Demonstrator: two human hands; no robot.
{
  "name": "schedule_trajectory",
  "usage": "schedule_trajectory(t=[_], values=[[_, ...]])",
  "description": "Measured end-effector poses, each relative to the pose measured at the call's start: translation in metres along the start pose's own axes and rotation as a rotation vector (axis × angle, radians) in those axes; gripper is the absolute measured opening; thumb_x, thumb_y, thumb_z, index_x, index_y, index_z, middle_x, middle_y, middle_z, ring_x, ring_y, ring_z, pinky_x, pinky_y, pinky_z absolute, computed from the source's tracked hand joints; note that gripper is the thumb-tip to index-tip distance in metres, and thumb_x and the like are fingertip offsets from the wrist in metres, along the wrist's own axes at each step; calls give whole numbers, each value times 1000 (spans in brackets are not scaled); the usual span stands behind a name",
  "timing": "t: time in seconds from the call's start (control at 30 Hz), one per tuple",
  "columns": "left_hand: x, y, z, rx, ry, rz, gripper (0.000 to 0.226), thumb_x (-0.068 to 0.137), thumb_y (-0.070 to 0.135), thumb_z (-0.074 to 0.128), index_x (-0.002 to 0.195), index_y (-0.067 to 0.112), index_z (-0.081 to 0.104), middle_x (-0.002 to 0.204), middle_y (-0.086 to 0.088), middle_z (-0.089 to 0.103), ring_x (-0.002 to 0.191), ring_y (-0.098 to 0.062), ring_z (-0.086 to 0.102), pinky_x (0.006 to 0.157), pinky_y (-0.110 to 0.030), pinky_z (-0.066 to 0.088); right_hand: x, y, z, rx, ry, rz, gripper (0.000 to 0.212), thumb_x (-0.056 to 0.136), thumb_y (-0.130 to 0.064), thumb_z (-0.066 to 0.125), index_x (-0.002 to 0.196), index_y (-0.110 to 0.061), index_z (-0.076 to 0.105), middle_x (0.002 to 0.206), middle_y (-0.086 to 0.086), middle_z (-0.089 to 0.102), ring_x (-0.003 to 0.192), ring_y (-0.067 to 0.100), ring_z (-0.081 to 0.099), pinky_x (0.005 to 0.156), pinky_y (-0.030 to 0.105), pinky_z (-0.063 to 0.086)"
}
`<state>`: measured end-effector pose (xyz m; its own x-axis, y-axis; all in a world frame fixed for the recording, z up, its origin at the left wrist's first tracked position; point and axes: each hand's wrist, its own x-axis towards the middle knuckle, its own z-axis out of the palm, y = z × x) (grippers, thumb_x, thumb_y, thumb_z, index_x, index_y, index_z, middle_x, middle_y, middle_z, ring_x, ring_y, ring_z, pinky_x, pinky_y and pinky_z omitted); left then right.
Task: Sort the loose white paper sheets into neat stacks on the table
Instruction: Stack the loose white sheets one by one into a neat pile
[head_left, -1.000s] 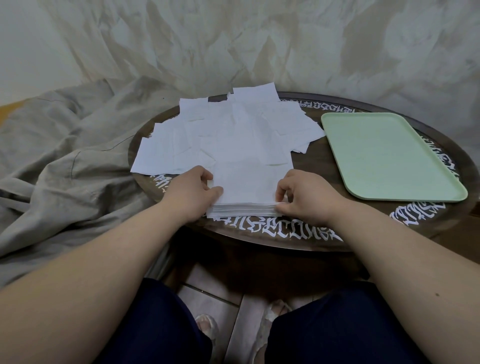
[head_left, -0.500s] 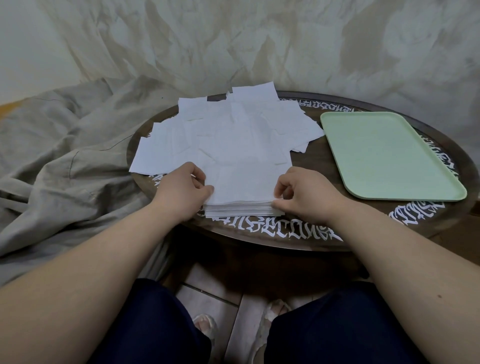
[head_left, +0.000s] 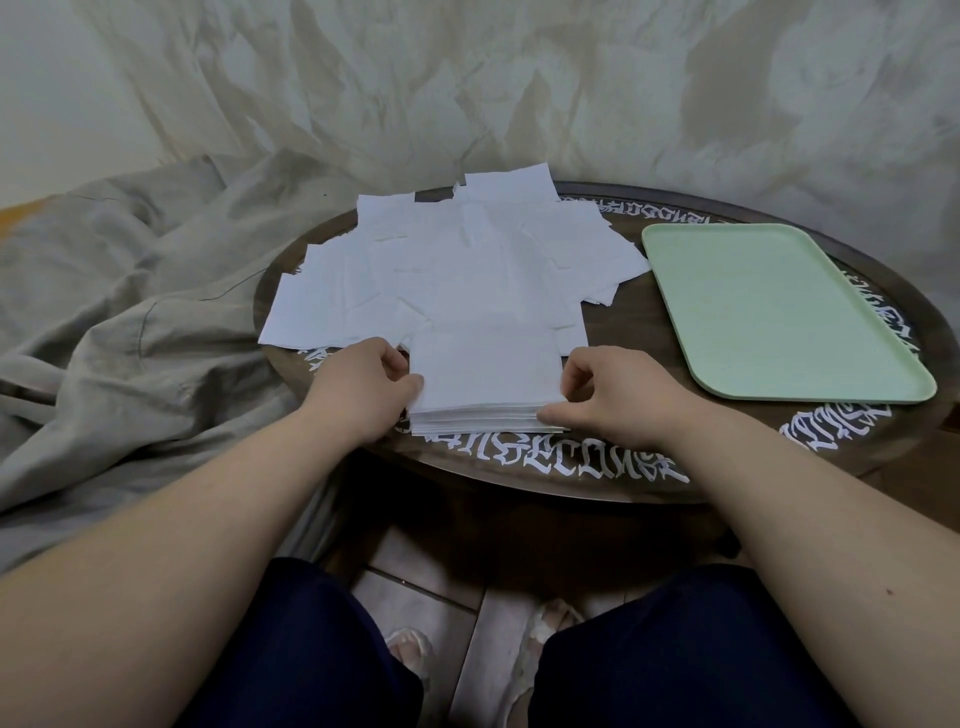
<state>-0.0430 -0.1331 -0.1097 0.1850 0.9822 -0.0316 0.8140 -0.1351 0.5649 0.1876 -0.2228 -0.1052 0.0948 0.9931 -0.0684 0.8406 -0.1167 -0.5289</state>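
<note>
Item: stack (head_left: 483, 382) of white sheets, at the near edge of the round table (head_left: 613, 332), squared on its long sides, with a few bottom sheets still poking out at its near right corner.

Item: left hand (head_left: 363, 387), fingers curled, pressed against the stack's left edge and gripping it. A second ago this hand sat slightly lower on the same edge; it has crept up along it since.

Item: right hand (head_left: 608, 397), fingers curled, thumb and fingertips pinching the stack's right edge near the front corner. Its position has scarcely altered over the last second.

Item: loose sheets (head_left: 457, 265), an overlapping spread directly beyond the stack, reaching to the table's far rim. Unchanged in that time.

Item: pale green tray (head_left: 769, 312), right of the stack, nothing on it.

Item: grey cloth (head_left: 130, 291), bunched left of the stack, off the table.

Assessment: the small shifts amount to both hands squeezing and tidying the edges, so one stack appears nearly trued. The bulk of the work looks unfinished, as the spread beyond the stack remains unsorted. The protruding bottom sheets probably want another nudge.
</note>
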Motion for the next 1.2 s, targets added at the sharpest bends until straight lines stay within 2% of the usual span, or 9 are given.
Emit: schedule_trajectory(t=[0.13,0.4,0.57,0.67,0.8,0.9,0.97,1.1,1.2], values=[[0,2,2,9,-22,12,11,84,24,63,89,16,65,79,9,65,85,-17,61,79,-30,47,1,2,2,1,-33,15,30,72,-37,76,86,-19,57,81,-9,62,77,8,57,66,23,45],[-2,-1,-4,46,-25,12,10,83,25,63,84,15,66,77,6,66,79,-14,60,65,-27,42,3,-1,6,-61,-32,-45,23,75,-30,73,84,-17,56,81,-8,59,79,12,56,68,25,44],[-1,2,-3,118,78,230,25,80,35,67,103,26,59,113,6,58,98,-15,58,83,-27,42,4,-5,4,-120,98,-95,29,71,-41,73,86,-24,55,93,-9,47,79,11,53,72,29,45],[-2,6,1,190,-36,424,34,83,35,68,116,30,62,136,6,46,118,-13,50,96,-26,36,5,-11,6,-141,88,-186,27,75,-41,72,93,-26,57,99,-8,44,83,11,47,75,28,42],[-4,8,4,273,-181,483,37,87,34,64,124,34,60,142,4,45,127,-18,42,105,-27,29,6,-11,10,-204,-55,-180,18,79,-44,67,84,-29,59,95,-8,48,83,13,49,76,29,43],[-5,7,3,294,-219,483,40,89,35,62,129,37,56,145,4,42,132,-18,36,109,-28,25,6,-10,9,-102,36,-155,16,82,-45,63,78,-30,59,94,-9,48,80,10,47,73,28,39],[-6,6,3,307,-250,494,44,89,37,61,132,38,52,149,2,37,135,-19,32,112,-28,21,6,-7,9,-94,47,-152,17,82,-45,64,91,-31,61,108,-7,49,85,10,48,77,26,39],[-7,1,4,375,-336,541,58,88,41,63,140,42,39,155,-1,24,142,-19,19,114,-26,12,5,-4,14,-222,-131,-146,62,78,-42,70,135,-33,45,143,-2,35,123,17,46,99,28,39],[-3,-2,8,475,-325,574,61,91,37,58,144,45,28,157,0,18,143,-20,14,116,-30,13,10,-5,18,-303,-127,-153,66,84,-37,66,143,-34,36,153,3,23,132,23,40,103,28,36]])
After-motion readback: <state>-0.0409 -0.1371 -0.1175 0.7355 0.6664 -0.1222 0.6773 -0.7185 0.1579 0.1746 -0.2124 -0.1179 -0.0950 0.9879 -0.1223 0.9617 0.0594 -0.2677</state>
